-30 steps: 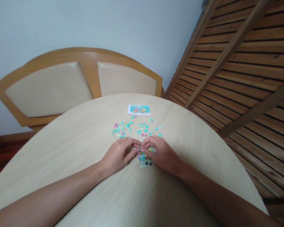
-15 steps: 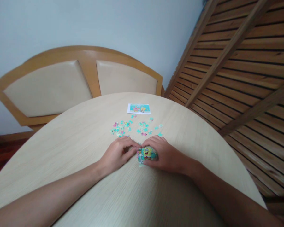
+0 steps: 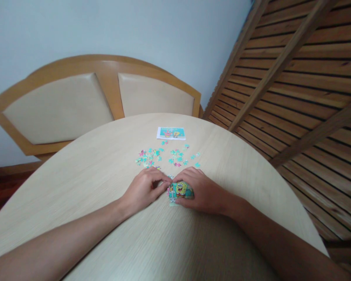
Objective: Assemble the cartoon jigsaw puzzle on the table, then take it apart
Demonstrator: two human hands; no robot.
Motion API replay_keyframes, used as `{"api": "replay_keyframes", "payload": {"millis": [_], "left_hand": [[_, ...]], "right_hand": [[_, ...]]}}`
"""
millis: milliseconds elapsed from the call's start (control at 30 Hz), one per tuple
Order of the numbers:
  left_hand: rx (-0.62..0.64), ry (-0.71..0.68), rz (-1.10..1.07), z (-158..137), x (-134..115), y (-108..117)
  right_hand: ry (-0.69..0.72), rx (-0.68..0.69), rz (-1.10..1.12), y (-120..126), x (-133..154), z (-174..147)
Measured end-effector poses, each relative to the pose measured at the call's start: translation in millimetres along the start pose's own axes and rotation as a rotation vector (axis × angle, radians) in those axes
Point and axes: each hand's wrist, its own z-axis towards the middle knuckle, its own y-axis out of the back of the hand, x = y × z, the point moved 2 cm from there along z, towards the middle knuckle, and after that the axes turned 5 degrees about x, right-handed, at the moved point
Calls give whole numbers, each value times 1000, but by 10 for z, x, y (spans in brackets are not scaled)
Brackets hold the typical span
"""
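Likely light, stiff but easily split, the SpongeBob jigsaw section (image 3: pixel 181 189) wants edge holds. My right hand (image 3: pixel 205 190) cups three o'clock; my left hand (image 3: pixel 144 187) pinches near ten.

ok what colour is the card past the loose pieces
The card is mostly turquoise, with some pink and yellow print; head view.

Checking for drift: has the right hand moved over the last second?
Yes. The right hand has shifted its thumb toward the wearer, away from the illustrated card, which keeps its place on the round table.
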Motion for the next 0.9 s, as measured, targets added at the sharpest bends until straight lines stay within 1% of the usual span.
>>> {"api": "replay_keyframes", "payload": {"millis": [300, 533, 900], "left_hand": [[-39, 46, 54, -15, 65, -28], [0, -10, 44, -1, -18, 6], [34, -39, 71, -4, -2, 11]], "right_hand": [[26, 15, 14, 11, 33, 2], [42, 14, 5, 0, 34, 4], [71, 44, -6, 12, 51, 2]]}}
